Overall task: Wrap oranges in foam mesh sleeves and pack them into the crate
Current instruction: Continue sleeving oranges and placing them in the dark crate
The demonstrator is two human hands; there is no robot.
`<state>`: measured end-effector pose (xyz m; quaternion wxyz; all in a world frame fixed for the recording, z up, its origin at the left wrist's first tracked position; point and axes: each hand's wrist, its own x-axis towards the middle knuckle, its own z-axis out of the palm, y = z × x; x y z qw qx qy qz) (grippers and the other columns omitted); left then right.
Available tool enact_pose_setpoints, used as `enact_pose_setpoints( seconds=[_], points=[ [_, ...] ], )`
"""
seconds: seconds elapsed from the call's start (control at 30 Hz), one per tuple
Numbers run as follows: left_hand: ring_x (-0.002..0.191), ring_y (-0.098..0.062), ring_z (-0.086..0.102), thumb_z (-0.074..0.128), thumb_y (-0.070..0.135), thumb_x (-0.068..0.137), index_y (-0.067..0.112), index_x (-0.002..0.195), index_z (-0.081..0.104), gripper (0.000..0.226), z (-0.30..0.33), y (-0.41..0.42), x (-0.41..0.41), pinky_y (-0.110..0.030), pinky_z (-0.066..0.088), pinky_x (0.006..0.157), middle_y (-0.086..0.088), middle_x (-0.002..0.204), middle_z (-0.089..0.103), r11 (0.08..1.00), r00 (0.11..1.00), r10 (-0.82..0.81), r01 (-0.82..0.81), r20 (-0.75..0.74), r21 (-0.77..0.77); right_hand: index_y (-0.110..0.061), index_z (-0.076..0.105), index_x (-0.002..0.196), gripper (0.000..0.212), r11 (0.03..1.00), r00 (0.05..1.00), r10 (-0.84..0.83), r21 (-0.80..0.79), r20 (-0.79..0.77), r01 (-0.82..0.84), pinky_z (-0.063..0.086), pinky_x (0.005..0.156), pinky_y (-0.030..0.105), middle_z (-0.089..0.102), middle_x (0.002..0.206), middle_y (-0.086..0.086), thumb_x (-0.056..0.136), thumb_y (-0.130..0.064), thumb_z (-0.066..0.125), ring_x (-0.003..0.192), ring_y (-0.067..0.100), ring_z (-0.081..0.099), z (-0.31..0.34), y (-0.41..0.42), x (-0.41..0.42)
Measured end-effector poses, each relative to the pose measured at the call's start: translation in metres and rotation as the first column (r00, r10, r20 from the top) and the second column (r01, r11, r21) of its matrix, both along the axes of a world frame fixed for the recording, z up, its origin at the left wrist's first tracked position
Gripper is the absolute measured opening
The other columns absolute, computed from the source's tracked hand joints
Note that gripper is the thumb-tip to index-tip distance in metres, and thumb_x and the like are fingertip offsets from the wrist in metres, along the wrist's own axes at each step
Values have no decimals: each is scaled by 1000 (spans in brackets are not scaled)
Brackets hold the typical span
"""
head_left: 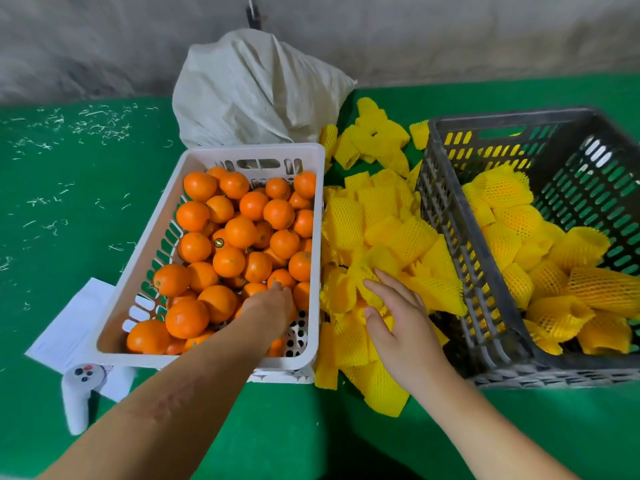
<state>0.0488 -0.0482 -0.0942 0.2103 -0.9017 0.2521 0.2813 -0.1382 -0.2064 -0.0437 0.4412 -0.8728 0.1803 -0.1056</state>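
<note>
Bare oranges (239,233) fill a white slotted basket (207,359) at centre left. My left hand (272,306) reaches down among the oranges at the basket's near right corner. Its back faces me and its fingers are hidden. A loose pile of yellow foam mesh sleeves (398,237) lies between the basket and the grey crate (446,216) on the right. My right hand (398,317) rests on the near part of this pile, fingers fairly straight, thumb spread, touching a sleeve. Several sleeved oranges (502,188) lie in the crate.
A white woven sack (256,95) stands behind the basket against the wall. A sheet of paper (72,327) and a white handheld controller (78,400) lie left of the basket's near end. Everything sits on a green cloth table (69,202) strewn with small pale scraps.
</note>
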Motion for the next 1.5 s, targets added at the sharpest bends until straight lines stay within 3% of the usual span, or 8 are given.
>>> enact_pose_setpoints(
  seconds=[0.37, 0.53, 0.77, 0.87, 0.97, 1.1, 1.23, 1.5],
  points=[
    [125, -31, 55, 70, 22, 97, 19, 158, 23, 78, -17, -7, 1, -38, 47, 71, -11, 144, 40, 990, 985, -138, 138, 106, 9, -34, 61, 137, 36, 968, 999, -38, 247, 11, 34, 43, 113, 35, 39, 145, -34, 104, -23, 55, 137, -12, 35, -5, 6, 5],
    [130, -38, 54, 76, 26, 93, 15, 152, 27, 77, -14, -11, 2, -45, 51, 100, -15, 146, 39, 997, 992, -77, 78, 105, -7, -39, 62, 133, 35, 963, 999, -32, 268, 43, 20, 44, 106, 24, 34, 139, -45, 103, -22, 55, 134, -16, 36, -5, 6, 4],
    [108, -32, 62, 78, 38, 89, 16, 135, 50, 58, 13, 10, 12, -42, 57, 84, -9, 129, 50, 955, 986, 165, -164, -18, -247, -40, 73, 106, 32, 907, 951, -220, 405, 217, 117, 43, 91, 5, 63, 118, -36, 100, -11, 62, 120, -9, 56, -2, -3, 0],
    [82, -19, 59, 73, 30, 91, 14, 115, 59, 32, 37, 38, 19, -33, 49, 66, -3, 100, 57, 747, 929, 317, -369, -193, -552, -31, 76, 98, 23, 834, 925, -322, 524, 202, 175, 50, 86, 23, 74, 102, -17, 96, -9, 68, 102, 2, 67, -5, -13, 1],
    [97, -10, 65, 74, 34, 95, 32, 128, 54, 39, 70, 59, 10, -27, 55, 79, 10, 112, 62, 205, 740, 384, -652, -553, -730, -24, 69, 101, 21, 745, 897, -410, 628, 163, 226, 53, 87, 39, 72, 99, -2, 93, -4, 70, 98, 18, 67, -6, -19, 5],
    [106, -14, 75, 62, 31, 101, 31, 116, 60, 15, 94, 46, -21, -25, 62, 79, 17, 105, 77, -445, 504, 61, -759, -861, -476, -28, 66, 110, 30, 593, 878, -472, 766, 81, 248, 54, 90, 40, 70, 112, 3, 93, -4, 71, 105, 21, 67, -4, -20, 9],
    [119, -25, 71, 57, 33, 94, 19, 140, 55, 48, 100, 4, -55, -40, 61, 94, -8, 135, 69, -527, 414, -179, -806, -893, -268, -22, 71, 110, 21, 474, 883, -464, 862, 74, 178, 54, 86, 35, 76, 104, 0, 93, -9, 70, 96, 17, 69, 7, -21, 13],
    [114, -28, 73, 55, 23, 106, 17, 150, 47, 45, 87, -45, -86, -36, 62, 87, -13, 141, 61, -333, 316, -163, -909, -935, -250, -25, 70, 106, 17, 517, 889, -450, 836, 84, 182, 53, 91, 35, 74, 110, -3, 100, -12, 63, 102, 12, 68, 20, -29, 22]
  ],
)
